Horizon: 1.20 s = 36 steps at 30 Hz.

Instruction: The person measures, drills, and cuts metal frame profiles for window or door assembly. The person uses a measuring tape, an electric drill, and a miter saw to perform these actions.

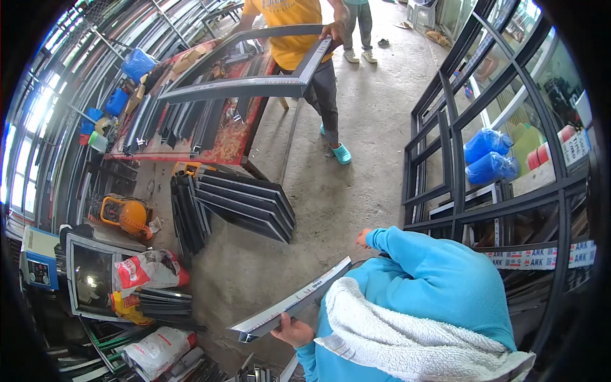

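**Aluminium profile held in the left hand**

At the far left, a small framed glass panel (pixel 95 280) is seen leaning among printed sacks (pixel 149 268), with an orange power tool (pixel 127 216) just behind them. Further in, a stack of dark mitred frame pieces (pixel 235 204) is stood on the concrete floor (pixel 356 178), below a red-covered workbench (pixel 223 146) laden with more profiles.

A length of aluminium profile (pixel 293 300) is gripped near its lower end by the left hand (pixel 291 331), the fingers closed around it; the piece runs diagonally up and to the right, above the floor, toward the blue sleeve. The right hand (pixel 363 238) is mostly hidden behind that sleeve, so whether it is wide or closed cannot be told.

Above, a large dark frame (pixel 254 60) is carried by a co-worker in a yellow shirt (pixel 289 25). At the right, tall window frames (pixel 484 127) are leaned upright.
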Each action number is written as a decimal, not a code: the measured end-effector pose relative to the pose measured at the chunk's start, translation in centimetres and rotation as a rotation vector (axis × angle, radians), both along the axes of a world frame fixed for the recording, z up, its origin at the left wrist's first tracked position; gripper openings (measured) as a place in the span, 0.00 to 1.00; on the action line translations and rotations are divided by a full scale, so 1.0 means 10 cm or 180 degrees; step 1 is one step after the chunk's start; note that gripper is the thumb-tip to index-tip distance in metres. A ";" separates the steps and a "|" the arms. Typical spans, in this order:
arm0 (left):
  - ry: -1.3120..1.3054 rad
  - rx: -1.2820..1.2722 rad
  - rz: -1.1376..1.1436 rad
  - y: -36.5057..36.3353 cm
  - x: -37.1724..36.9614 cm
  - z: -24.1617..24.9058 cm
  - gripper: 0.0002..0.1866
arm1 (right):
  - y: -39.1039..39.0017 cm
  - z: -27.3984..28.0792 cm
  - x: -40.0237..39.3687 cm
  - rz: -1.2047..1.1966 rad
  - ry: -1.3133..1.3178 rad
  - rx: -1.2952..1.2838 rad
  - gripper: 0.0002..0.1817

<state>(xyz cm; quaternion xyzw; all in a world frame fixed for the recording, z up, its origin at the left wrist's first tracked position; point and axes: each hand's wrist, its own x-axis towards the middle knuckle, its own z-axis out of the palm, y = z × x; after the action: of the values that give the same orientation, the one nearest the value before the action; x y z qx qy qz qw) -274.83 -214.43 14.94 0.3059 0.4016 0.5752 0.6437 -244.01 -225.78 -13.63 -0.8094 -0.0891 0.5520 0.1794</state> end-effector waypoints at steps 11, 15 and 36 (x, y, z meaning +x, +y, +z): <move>0.0271 0.0134 0.0063 -0.03 -0.03 -0.03 0.24 | -0.07 -0.28 -0.35 0.0275 0.0175 0.0031 0.14; 0.0218 0.0008 0.0118 -0.06 -0.01 0.03 0.26 | -0.02 -0.18 -0.38 0.0424 -0.0024 -0.0003 0.15; 0.0077 0.0035 0.0243 -0.07 0.05 -0.02 0.22 | 0.04 -0.30 -0.27 0.0199 0.0244 -0.0159 0.15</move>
<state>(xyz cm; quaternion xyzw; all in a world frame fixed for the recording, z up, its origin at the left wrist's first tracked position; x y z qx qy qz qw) -274.35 -215.09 14.71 0.3008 0.4175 0.5978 0.6147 -246.68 -225.34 -16.65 -0.7887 -0.0936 0.5901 0.1451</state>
